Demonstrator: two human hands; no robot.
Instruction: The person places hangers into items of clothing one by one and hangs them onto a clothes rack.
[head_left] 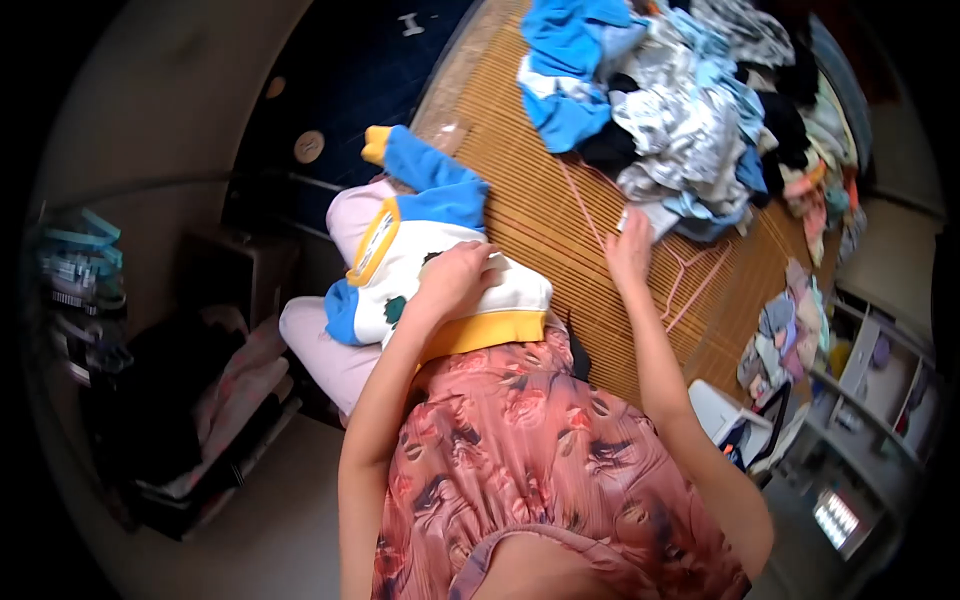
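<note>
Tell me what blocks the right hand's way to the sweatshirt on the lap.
Nothing visible blocks it: only a stretch of woven mat lies between the right hand and the sweatshirt. The left hand rests on the sweatshirt.

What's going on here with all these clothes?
A person sits with a white sweatshirt, with blue sleeves and yellow trim, lying across their lap. Their left hand rests on its front. Their right hand is at the near edge of a big, jumbled clothes pile on a woven mat; whether it grips anything there is hard to tell. Pink hangers lie beside that hand, partly by the pile.
</note>
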